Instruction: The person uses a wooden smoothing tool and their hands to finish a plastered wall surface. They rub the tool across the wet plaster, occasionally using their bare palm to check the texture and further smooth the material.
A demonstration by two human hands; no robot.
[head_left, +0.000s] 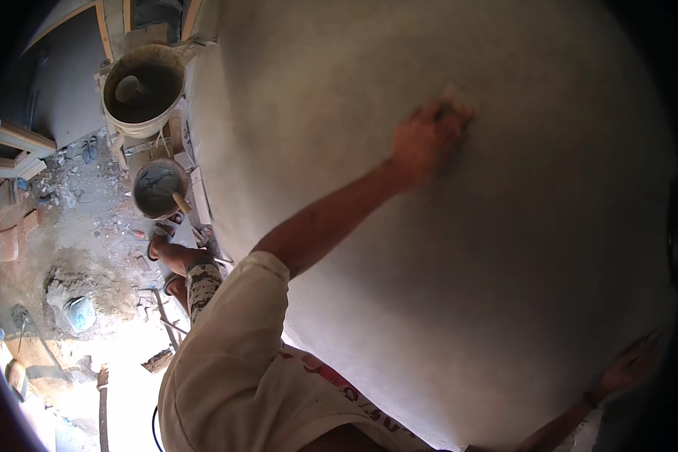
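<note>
A broad grey plastered wall (527,211) fills the right half of the view. My left hand (429,139) is raised against its upper middle, fingers curled over a small pale pad (459,100), blurred by motion and too indistinct to identify exactly. At the lower right, my right hand (629,361) lies at the wall's surface with its fingers stretched out and nothing visible in them.
A large bucket (143,120) with a scoop and a smaller mortar pan (160,181) with a wooden-handled tool stand left of the wall. My legs (181,256) are below them. The floor (113,264) holds rubble, bricks (11,237), a light-blue container (80,315) and sandals (89,149).
</note>
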